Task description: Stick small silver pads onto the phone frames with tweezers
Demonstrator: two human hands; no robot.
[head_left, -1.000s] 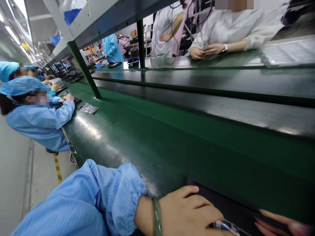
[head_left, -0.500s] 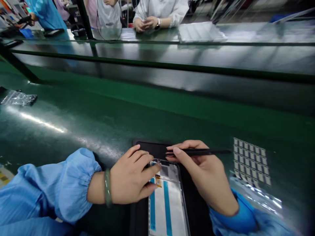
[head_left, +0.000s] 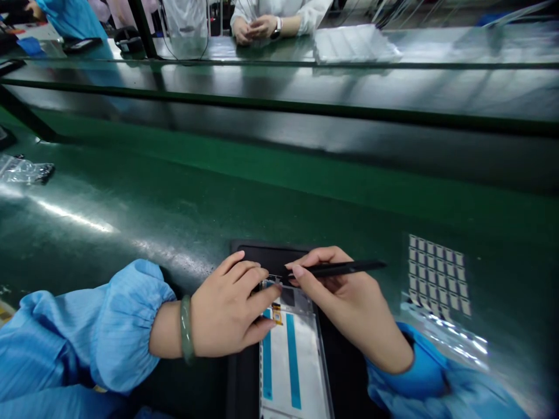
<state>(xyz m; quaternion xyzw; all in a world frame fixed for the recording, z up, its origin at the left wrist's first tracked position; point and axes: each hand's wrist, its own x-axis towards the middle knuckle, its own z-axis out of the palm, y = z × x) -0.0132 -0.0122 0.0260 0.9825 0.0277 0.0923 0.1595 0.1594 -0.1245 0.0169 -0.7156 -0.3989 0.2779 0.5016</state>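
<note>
A flat silver-backed device panel (head_left: 279,372) with two blue strips lies on a black mat (head_left: 345,361). Near its top end sits a small orange flex cable (head_left: 278,315). My left hand (head_left: 231,308), fingers spread, rests over the panel's upper left corner, its thumb and index finger on either side of the cable. Between the thumb and fingers of my right hand (head_left: 349,302) is a pair of slim black tweezers (head_left: 349,267), its back end pointing right. The tweezers' tips are hidden by the fingers, close to the panel's top edge.
Right of my hand lies a sheet of small rectangular pieces (head_left: 439,273), with clear plastic film (head_left: 449,331) below it. A plastic bag (head_left: 26,170) is at far left. Across the raised shelf (head_left: 279,87), co-workers' hands (head_left: 255,29) and white packaging (head_left: 353,43) show.
The view has shifted slightly, so most things sit a little higher and further left. The tweezers' back end has swung a little within my right hand. My left hand stays on the panel.
</note>
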